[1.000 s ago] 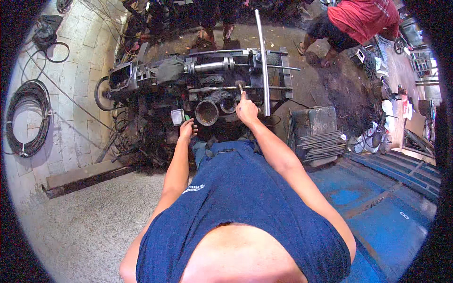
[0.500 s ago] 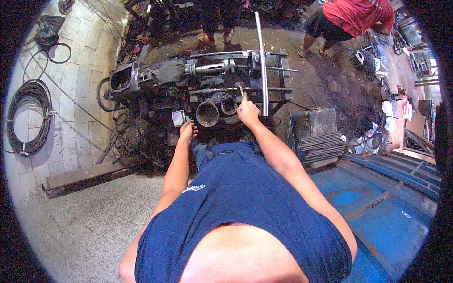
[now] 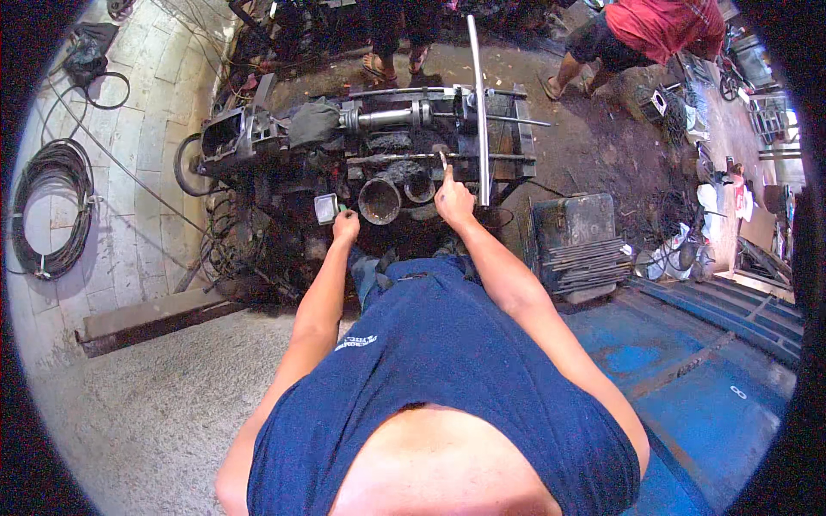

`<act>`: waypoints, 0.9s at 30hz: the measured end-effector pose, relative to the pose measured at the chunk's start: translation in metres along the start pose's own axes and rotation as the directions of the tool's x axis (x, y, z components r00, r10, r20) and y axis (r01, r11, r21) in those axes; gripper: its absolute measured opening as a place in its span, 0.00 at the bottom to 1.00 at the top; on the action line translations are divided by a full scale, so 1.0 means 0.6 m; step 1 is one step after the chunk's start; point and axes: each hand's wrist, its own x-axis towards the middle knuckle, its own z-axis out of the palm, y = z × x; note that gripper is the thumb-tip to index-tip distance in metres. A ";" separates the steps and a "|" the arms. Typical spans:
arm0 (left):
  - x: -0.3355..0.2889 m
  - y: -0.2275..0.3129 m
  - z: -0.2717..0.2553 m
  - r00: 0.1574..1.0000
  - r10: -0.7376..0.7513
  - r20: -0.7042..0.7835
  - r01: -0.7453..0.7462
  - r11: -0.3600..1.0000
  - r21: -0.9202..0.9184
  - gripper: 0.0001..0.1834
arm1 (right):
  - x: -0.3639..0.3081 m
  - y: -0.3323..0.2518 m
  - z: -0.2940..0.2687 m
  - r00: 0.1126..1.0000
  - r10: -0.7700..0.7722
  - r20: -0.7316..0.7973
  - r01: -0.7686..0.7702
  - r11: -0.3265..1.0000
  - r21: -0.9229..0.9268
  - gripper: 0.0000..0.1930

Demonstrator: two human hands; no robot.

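Observation:
My left hand [image 3: 346,226] is closed on a small green handle [image 3: 342,208]. Right beside that handle is a pale square-mouthed container [image 3: 326,208]; whether the two are joined I cannot tell. My right hand [image 3: 454,203] reaches over the front rail of a greasy metal machine [image 3: 404,157]. Its fingers are curled, and a short pale-tipped piece [image 3: 444,160] sticks out beyond them, too small to name. Between my hands lies a round, open metal pipe end [image 3: 379,201], with a smaller ring-shaped opening [image 3: 419,188] to its right. A shiny cylinder shaft [image 3: 385,119] lies along the machine's far side.
A long bright metal pipe [image 3: 479,112] lies across the machine's right end. To the right stands a dark metal box [image 3: 572,222] with a stack of thin rods [image 3: 588,264]. Coiled black cable [image 3: 53,211] lies at left. A person in a red shirt [image 3: 662,30] bends over at far right.
My left hand has turned slightly and shifted a little forward with the green handle. My right hand stays at nearly the same spot by the rail.

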 end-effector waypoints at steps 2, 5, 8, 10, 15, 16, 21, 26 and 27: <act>-0.002 0.013 -0.003 1.000 -0.010 0.026 0.010 1.000 -0.012 0.20 | 0.000 -0.001 0.000 1.000 0.005 -0.002 -0.005 1.000 0.002 0.32; -0.014 0.031 -0.009 0.999 -0.051 0.016 0.050 0.997 0.060 0.20 | 0.001 -0.002 -0.001 1.000 0.023 0.015 -0.022 1.000 -0.007 0.32; -0.029 0.039 -0.015 0.999 -0.029 0.024 0.025 0.988 0.150 0.19 | -0.001 -0.002 -0.002 0.999 0.043 0.005 -0.043 0.999 -0.013 0.33; -0.036 0.041 -0.019 0.999 -0.015 0.029 0.009 0.980 0.201 0.19 | -0.003 -0.001 -0.003 0.999 0.039 0.010 -0.038 0.999 -0.016 0.33; -0.047 0.044 -0.024 0.999 0.005 0.032 -0.013 0.969 0.247 0.18 | -0.008 -0.001 -0.007 1.000 0.024 0.002 -0.024 0.999 0.022 0.33; -0.049 0.045 -0.025 0.999 -0.001 0.041 -0.010 0.966 0.257 0.18 | -0.008 -0.001 -0.007 1.000 0.026 -0.004 -0.026 1.000 0.015 0.33; -0.049 0.044 -0.022 0.999 0.002 0.036 -0.011 0.969 0.249 0.18 | -0.009 -0.002 -0.009 1.000 0.027 0.007 -0.027 0.999 0.029 0.33; -0.046 0.040 -0.019 0.999 -0.009 0.043 -0.001 0.973 0.231 0.19 | -0.007 -0.002 -0.009 0.999 0.030 0.017 -0.031 0.999 0.025 0.32; -0.046 0.039 -0.019 0.999 -0.012 0.046 0.000 0.972 0.235 0.19 | -0.006 -0.002 -0.009 0.998 0.049 0.032 -0.050 0.999 0.021 0.32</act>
